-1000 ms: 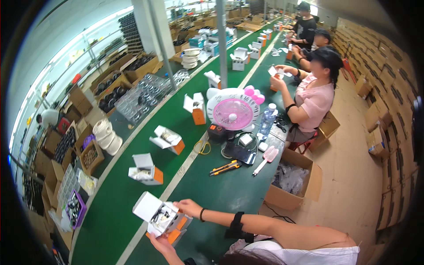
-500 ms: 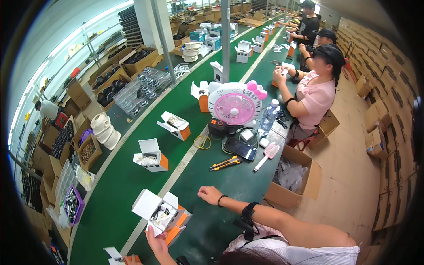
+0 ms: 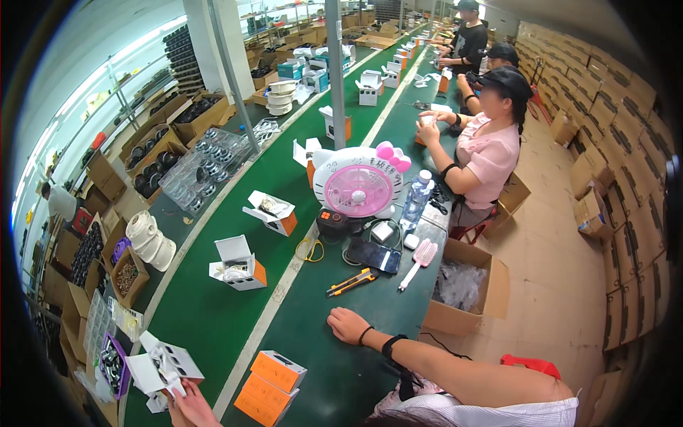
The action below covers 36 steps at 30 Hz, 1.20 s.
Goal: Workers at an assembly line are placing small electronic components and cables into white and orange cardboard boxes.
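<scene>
My left hand (image 3: 193, 404) grips the lower side of an open white-and-orange carton (image 3: 174, 361) over the green belt at lower left. Its flaps stand up, and white parts show inside, too small to name. Another white flap (image 3: 156, 403) peeks out below it. Two closed orange-and-white boxes (image 3: 274, 384) lie against each other to the right of that hand. My right hand (image 3: 347, 326) rests on the dark green table with its fingers curled in and nothing visible in them. Just beyond it lies a yellow-and-black utility knife (image 3: 353, 282).
Open cartons (image 3: 242, 263) line the green belt (image 3: 213, 313). Behind the knife are a phone (image 3: 373, 256), a pink hairbrush (image 3: 420, 263), a pink cat-shaped fan (image 3: 356, 181) and a water bottle (image 3: 417, 199). A co-worker (image 3: 491, 142) handles a small item farther along.
My left hand has carried the open carton leftward, off the two orange boxes and over the belt. The view has shifted slightly; my right hand still rests on the table.
</scene>
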Each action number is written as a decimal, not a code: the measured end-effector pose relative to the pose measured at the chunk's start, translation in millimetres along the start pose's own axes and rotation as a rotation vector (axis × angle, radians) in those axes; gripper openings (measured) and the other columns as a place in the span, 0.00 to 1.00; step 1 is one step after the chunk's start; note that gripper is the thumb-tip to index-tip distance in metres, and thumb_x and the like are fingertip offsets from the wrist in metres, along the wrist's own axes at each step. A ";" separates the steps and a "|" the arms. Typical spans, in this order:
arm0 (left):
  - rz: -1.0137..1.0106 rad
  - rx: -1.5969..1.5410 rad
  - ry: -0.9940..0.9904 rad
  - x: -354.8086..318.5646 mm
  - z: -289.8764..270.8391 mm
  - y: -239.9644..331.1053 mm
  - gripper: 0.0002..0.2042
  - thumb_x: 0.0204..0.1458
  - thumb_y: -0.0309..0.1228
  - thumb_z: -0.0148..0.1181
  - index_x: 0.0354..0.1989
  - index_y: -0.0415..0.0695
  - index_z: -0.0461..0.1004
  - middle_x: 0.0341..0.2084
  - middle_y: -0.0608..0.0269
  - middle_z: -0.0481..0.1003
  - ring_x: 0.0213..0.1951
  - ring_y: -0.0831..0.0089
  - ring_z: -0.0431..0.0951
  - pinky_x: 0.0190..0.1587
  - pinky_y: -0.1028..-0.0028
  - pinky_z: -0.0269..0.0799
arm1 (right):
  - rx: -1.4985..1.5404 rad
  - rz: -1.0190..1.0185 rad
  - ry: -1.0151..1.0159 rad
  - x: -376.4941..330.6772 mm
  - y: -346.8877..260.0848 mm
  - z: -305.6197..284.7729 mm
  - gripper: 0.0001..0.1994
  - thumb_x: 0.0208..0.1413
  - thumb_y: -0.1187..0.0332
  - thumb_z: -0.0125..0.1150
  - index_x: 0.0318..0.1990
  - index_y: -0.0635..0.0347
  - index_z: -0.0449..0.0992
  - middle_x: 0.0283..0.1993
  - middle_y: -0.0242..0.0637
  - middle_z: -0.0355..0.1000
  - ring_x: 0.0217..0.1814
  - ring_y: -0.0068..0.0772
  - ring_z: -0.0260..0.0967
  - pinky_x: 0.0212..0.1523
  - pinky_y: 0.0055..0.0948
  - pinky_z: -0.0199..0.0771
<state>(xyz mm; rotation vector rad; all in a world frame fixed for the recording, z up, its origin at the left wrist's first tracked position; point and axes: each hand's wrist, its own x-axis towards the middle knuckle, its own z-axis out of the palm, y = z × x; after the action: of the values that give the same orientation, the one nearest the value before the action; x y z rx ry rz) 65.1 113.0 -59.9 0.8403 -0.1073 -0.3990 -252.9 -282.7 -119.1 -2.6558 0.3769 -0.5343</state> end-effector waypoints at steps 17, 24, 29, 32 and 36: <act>-0.005 1.313 0.210 -31.5 62.2 -3.5 0.14 0.56 0.38 0.47 0.32 0.39 0.72 0.26 0.65 0.70 0.30 0.76 0.69 0.35 0.77 0.64 | 0.543 0.143 -0.348 66.8 -77.4 -8.3 0.23 0.41 0.58 0.62 0.44 0.56 0.64 0.38 0.39 0.64 0.43 0.42 0.63 0.42 0.34 0.64; -0.101 1.268 0.080 -154.8 186.8 -81.3 0.09 0.54 0.31 0.50 0.39 0.40 0.71 0.33 0.57 0.74 0.35 0.69 0.74 0.38 0.73 0.68 | 0.000 -0.450 -0.529 88.7 -154.1 7.2 0.50 0.19 0.57 0.74 0.58 0.55 0.55 0.60 0.40 0.52 0.62 0.53 0.46 0.57 0.39 0.55; -0.098 0.812 0.258 -219.1 180.4 -147.5 0.12 0.54 0.28 0.51 0.45 0.37 0.68 0.39 0.58 0.71 0.38 0.76 0.71 0.40 0.77 0.68 | 0.230 -0.458 -0.509 81.9 -132.4 -6.3 0.50 0.17 0.63 0.74 0.57 0.61 0.55 0.59 0.44 0.52 0.62 0.54 0.45 0.58 0.39 0.57; -0.198 0.449 0.379 -224.2 169.1 -151.7 0.19 0.51 0.25 0.55 0.50 0.35 0.62 0.46 0.56 0.67 0.43 0.70 0.70 0.48 0.74 0.66 | 0.424 -0.456 -0.524 82.1 -134.6 -63.1 0.47 0.18 0.66 0.73 0.55 0.62 0.56 0.58 0.45 0.53 0.61 0.56 0.46 0.58 0.40 0.57; -0.221 0.147 0.178 -203.5 185.5 -129.4 0.29 0.46 0.27 0.61 0.56 0.38 0.55 0.48 0.59 0.66 0.49 0.70 0.68 0.52 0.71 0.63 | 0.548 -0.664 -0.429 69.5 -156.8 -118.3 0.43 0.20 0.67 0.73 0.53 0.60 0.60 0.58 0.44 0.55 0.61 0.61 0.47 0.59 0.44 0.58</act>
<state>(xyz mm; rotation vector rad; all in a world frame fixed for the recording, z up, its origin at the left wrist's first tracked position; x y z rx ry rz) -207.3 -16.4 -19.4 1.0327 0.1239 -0.5263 -212.4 -206.9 70.7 -2.2112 -0.6997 -0.1863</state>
